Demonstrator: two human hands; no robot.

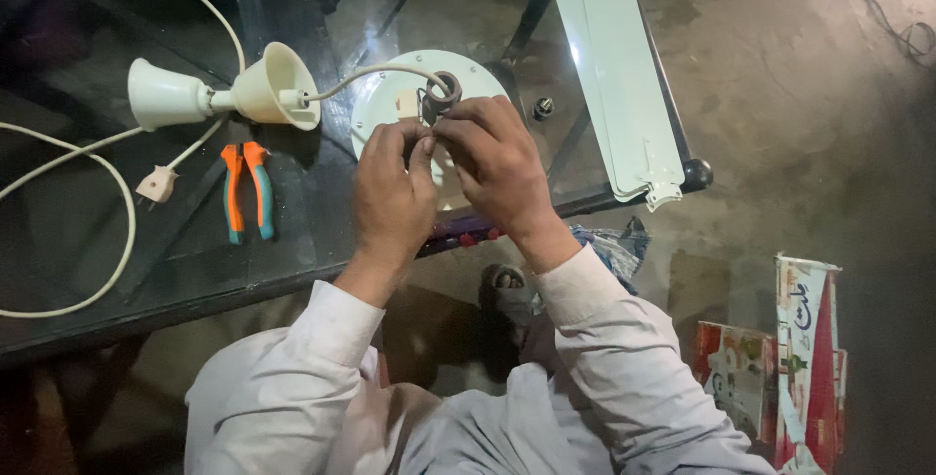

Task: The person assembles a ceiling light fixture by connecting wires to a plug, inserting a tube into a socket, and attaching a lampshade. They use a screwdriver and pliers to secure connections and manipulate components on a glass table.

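Two hands meet over the round white fan motor (390, 95) on the dark glass table (292, 231). I see my left hand (390, 192) and right hand (497, 168) pinching its wires. Orange and teal pliers (246, 187) lie left, a fan blade (614, 65) right.

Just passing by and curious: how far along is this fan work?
Done: little shows. One fan blade lies loose on the glass table, pliers put down. In hand: left hand and right hand work wires at the round white motor. Left: blade and cups unattached.
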